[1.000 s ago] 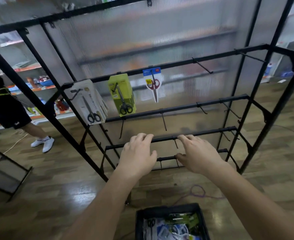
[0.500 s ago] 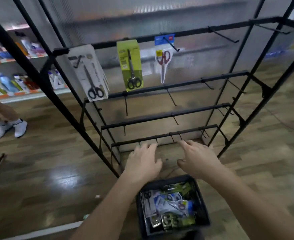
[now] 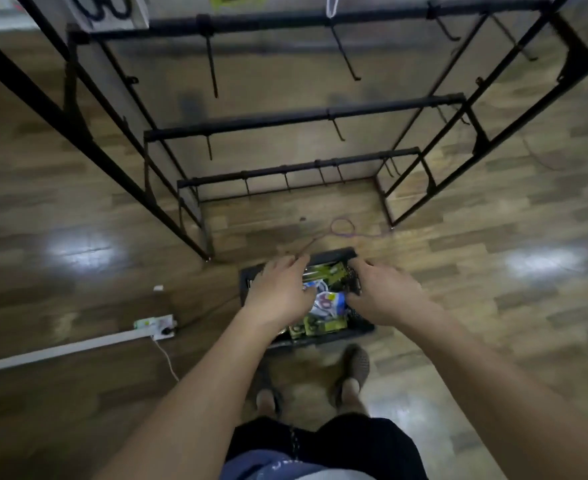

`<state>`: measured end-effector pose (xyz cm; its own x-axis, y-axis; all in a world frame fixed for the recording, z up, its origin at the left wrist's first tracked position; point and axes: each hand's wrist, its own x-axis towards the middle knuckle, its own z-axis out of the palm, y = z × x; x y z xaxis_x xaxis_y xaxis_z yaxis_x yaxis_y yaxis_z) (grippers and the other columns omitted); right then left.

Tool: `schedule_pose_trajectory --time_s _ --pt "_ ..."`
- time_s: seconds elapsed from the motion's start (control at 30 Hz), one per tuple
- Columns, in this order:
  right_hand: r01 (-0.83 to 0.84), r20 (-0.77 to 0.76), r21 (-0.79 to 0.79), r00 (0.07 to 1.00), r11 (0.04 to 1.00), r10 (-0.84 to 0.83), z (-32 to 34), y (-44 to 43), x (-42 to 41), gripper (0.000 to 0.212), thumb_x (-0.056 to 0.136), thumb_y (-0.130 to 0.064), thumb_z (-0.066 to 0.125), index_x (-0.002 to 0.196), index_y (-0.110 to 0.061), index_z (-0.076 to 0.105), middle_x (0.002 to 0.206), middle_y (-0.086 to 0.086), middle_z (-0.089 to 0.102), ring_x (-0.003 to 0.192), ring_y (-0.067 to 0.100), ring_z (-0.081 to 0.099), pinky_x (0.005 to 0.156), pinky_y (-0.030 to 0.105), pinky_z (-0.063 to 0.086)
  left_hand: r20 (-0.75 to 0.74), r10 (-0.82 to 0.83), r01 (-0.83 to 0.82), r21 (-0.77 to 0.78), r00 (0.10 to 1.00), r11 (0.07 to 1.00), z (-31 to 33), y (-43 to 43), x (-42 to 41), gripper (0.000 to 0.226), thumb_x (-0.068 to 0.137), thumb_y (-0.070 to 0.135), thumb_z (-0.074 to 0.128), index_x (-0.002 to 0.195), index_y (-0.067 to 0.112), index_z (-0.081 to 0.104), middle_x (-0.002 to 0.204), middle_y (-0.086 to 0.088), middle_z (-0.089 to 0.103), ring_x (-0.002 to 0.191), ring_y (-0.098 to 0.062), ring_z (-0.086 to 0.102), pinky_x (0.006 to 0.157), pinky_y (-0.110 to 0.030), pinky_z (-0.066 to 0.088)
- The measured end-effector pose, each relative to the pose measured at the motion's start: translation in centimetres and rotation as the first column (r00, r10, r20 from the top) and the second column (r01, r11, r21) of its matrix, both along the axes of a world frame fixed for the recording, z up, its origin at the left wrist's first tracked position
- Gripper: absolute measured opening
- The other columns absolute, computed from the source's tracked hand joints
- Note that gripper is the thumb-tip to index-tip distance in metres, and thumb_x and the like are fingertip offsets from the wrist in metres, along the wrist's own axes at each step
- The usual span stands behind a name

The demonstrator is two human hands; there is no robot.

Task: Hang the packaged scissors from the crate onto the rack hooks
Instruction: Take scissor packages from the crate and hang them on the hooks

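Note:
A black plastic crate (image 3: 361,329) sits on the wooden floor below me, holding several packaged scissors (image 3: 327,303) in white, blue and green cards. My left hand (image 3: 278,291) hovers over the crate's left half, fingers relaxed, holding nothing. My right hand (image 3: 382,292) is over the right half, fingers also loose and empty. The black metal rack (image 3: 303,117) stands just beyond the crate, with bare hooks on its lower bars. At the top edge, the bottoms of hung scissor packs (image 3: 109,10) show.
A white power strip (image 3: 155,326) with a cable lies on the floor to the left, beside a white floor strip. A purple cord (image 3: 342,227) loops on the floor behind the crate. My feet (image 3: 351,370) stand right at the crate's near side.
My view has tilted down from the rack to the crate. Both hands dropped from the lower bars to just above the packs in the crate.

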<state>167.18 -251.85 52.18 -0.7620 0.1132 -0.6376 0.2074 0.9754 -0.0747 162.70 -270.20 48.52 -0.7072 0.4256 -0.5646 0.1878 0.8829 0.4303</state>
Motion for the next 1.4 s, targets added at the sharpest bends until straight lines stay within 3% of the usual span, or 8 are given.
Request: schedule_pose_trajectory --time_s 0.17,0.33,0.57,0.87,1.03,1.2,1.3,1.4 --pt "0.059 0.088 -0.130 0.995 0.990 -0.048 -9.6 1.2 0.0 0.056 0.091 -0.037 0.058 0.142 -0.022 0.044 0.145 0.006 0.049 0.132 0.034 0.049 0.103 0.042 0.041 0.072 0.048 -0.036 -0.163 0.996 0.986 -7.9 0.4 0.5 0.067 0.099 0.046 0.053 0.160 0.029 0.028 0.163 -0.006 0.032 0.148 -0.031 0.029 0.116 -0.044 0.032" --pt "0.039 0.230 -0.145 0.973 0.989 -0.005 -22.6 3.7 0.7 0.080 0.089 -0.037 0.065 0.158 -0.020 0.028 0.160 0.006 0.033 0.146 0.031 0.034 0.117 0.042 0.031 0.252 0.072 -0.008 -0.244 0.965 0.970 -19.7 2.6 0.6 0.072 0.102 0.047 0.049 0.164 0.030 0.015 0.169 -0.007 0.019 0.153 -0.034 0.019 0.120 -0.052 0.028" --pt "-0.061 0.346 -0.137 0.932 0.989 0.105 -48.0 8.1 0.3 0.073 0.090 -0.039 0.065 0.153 -0.018 0.034 0.153 0.008 0.042 0.141 0.031 0.042 0.111 0.039 0.037 0.285 0.182 -0.119 -0.225 0.941 0.967 -43.7 6.0 0.1 0.050 0.096 0.038 0.051 0.143 0.022 0.044 0.143 -0.008 0.051 0.129 -0.033 0.048 0.105 -0.053 0.045" --pt "0.141 0.190 0.026 0.971 0.990 -0.143 -75.2 11.1 -0.9 0.077 0.088 -0.049 0.068 0.144 -0.015 0.026 0.149 0.020 0.036 0.141 0.041 0.034 0.111 0.050 0.038 0.215 0.017 0.037 -0.245 0.976 0.969 -69.3 8.2 -1.2 0.070 0.100 0.036 0.056 0.161 0.019 0.025 0.161 -0.011 0.033 0.147 -0.034 0.033 0.114 -0.049 0.039" --pt "0.229 0.068 0.027 0.971 0.973 -0.230 -79.9 11.0 0.6 0.082 0.085 -0.058 0.069 0.140 -0.010 0.033 0.149 0.020 0.033 0.146 0.040 0.026 0.115 0.052 0.032 0.124 -0.064 0.103 -0.339 0.990 0.935 -75.0 8.1 -0.6 0.076 0.096 0.028 0.065 0.159 0.017 0.023 0.165 -0.013 0.016 0.148 -0.036 0.023 0.108 -0.050 0.040" --pt "0.184 0.013 0.065 0.983 0.981 -0.185 -78.7 11.5 1.7 0.079 0.090 -0.072 0.054 0.137 -0.009 0.045 0.144 0.022 0.048 0.140 0.040 0.037 0.111 0.051 0.032 0.074 -0.107 0.128 -0.436 0.992 0.891 -74.9 6.6 1.2 0.069 0.095 0.035 0.068 0.150 0.013 0.033 0.156 -0.018 0.028 0.143 -0.037 0.028 0.112 -0.046 0.034" --pt "0.193 0.079 0.041 0.977 0.980 -0.196 -77.0 12.0 1.9 0.058 0.094 -0.063 0.057 0.126 -0.015 0.054 0.127 0.019 0.062 0.128 0.039 0.049 0.104 0.045 0.034 0.137 -0.224 0.262 -0.509 0.965 0.820 -74.2 6.2 1.4 0.059 0.097 0.027 0.061 0.149 0.012 0.037 0.153 -0.017 0.040 0.141 -0.035 0.034 0.114 -0.043 0.032" --pt "0.286 0.150 -0.118 0.952 0.951 -0.268 -75.3 11.9 2.2 0.031 0.094 -0.042 0.066 0.101 -0.014 0.055 0.090 0.009 0.061 0.097 0.037 0.060 0.076 0.038 0.039 0.204 -0.271 0.339 -0.543 0.941 0.768 -73.3 6.1 1.4 0.056 0.096 0.022 0.059 0.148 0.013 0.043 0.150 -0.016 0.046 0.138 -0.033 0.037 0.114 -0.041 0.032"
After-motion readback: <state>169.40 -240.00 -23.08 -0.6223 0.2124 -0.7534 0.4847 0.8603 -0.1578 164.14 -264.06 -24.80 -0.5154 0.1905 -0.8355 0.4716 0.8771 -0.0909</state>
